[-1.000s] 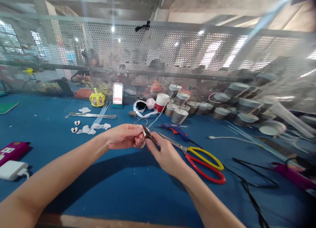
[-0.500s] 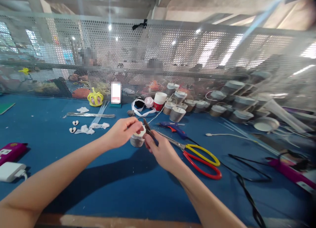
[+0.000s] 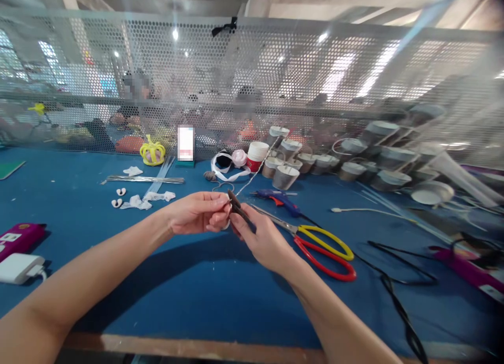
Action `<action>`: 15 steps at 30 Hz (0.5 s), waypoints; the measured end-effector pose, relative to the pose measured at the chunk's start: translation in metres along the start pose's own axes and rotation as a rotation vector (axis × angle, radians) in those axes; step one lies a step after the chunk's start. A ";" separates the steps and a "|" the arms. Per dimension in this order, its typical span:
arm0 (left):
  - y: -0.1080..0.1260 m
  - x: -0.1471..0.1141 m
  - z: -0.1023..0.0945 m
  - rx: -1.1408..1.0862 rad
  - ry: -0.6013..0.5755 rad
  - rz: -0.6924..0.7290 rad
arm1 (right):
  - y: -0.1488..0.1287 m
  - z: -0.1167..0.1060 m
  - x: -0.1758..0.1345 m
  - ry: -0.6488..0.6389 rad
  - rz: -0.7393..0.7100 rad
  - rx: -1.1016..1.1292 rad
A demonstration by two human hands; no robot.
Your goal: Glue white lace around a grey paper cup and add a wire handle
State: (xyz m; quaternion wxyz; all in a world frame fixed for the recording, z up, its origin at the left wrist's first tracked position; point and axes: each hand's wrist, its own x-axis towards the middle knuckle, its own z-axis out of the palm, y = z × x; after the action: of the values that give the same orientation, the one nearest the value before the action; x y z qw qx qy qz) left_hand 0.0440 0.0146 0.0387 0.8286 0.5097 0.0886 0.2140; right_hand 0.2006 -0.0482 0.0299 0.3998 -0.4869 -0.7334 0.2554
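Dark pliers point(image 3: 241, 210) are clasped in the curled right hand point(image 3: 258, 235). At the pliers' tips, a mostly hidden whitish piece point(image 3: 227, 226) is pinched in the left hand point(image 3: 201, 210).

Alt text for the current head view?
A person's right hand holds dark pliers at a mostly hidden whitish object in the left hand, above a blue table. Scissors, a glue gun and grey buckets sit in the right half.
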 end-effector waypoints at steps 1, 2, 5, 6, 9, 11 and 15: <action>0.000 0.000 0.000 0.002 0.003 0.015 | -0.001 0.000 0.000 -0.002 0.001 -0.002; 0.000 0.000 0.001 0.008 0.009 0.032 | -0.001 -0.001 0.000 -0.004 0.003 -0.005; -0.001 0.000 0.003 0.064 0.058 0.082 | -0.002 -0.001 0.000 -0.002 0.017 -0.007; -0.001 0.000 0.004 0.104 0.087 0.110 | -0.002 0.000 0.000 0.001 0.024 -0.007; -0.004 0.002 0.007 0.355 0.209 0.242 | -0.001 0.001 -0.001 0.016 0.060 -0.019; -0.006 0.002 0.009 0.594 0.306 0.329 | 0.000 0.003 0.000 0.021 0.095 -0.032; 0.001 0.001 0.006 0.974 0.397 0.334 | 0.003 0.003 0.001 -0.005 0.167 -0.012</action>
State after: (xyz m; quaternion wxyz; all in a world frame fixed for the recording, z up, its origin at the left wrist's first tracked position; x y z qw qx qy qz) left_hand 0.0466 0.0101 0.0426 0.4191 0.7911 0.2499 0.3689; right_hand 0.1992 -0.0459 0.0267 0.3724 -0.5480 -0.6928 0.2846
